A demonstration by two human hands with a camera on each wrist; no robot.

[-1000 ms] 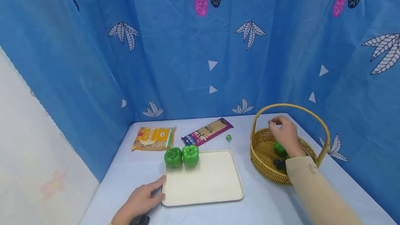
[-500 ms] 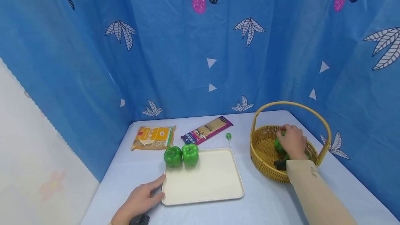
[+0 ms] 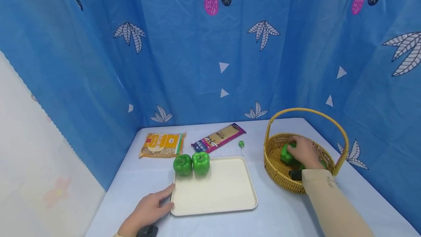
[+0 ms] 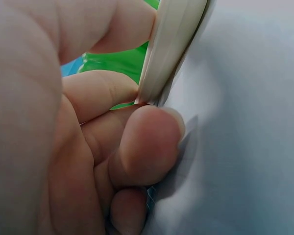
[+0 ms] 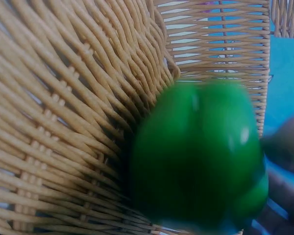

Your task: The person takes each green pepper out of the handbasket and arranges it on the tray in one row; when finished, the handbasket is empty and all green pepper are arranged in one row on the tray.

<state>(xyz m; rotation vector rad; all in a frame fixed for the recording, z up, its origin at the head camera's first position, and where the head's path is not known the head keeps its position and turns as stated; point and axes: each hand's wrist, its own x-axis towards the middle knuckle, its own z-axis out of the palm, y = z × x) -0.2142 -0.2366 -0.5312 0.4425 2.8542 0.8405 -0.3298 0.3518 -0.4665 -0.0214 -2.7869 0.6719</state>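
In the head view a glossy green bell pepper [image 3: 287,155] sits inside the wicker basket [image 3: 277,173], and my right hand [image 3: 306,153] grips it from above. The right wrist view shows that bell pepper [image 5: 196,156] large and blurred near the woven wall, with fingers at its right side. Another green thing lies partly hidden under the right wrist. My left hand [image 3: 149,207] touches the left edge of a cream tray [image 3: 227,193] with its fingertips. Close up, fingers of the left hand [image 4: 103,122] meet the rim of the tray [image 4: 169,44].
Two more green bell peppers [image 3: 201,163] stand side by side at the tray's back left corner. Behind are an orange grain packet [image 3: 162,145], a purple-edged noodle packet [image 3: 218,138] and a green lollipop [image 3: 241,144]. The basket's tall handle [image 3: 306,110] arches over the right hand.
My right hand has lowered into the basket and taken hold of a bell pepper, which has shifted a little to the left. The left hand stays at the tray.
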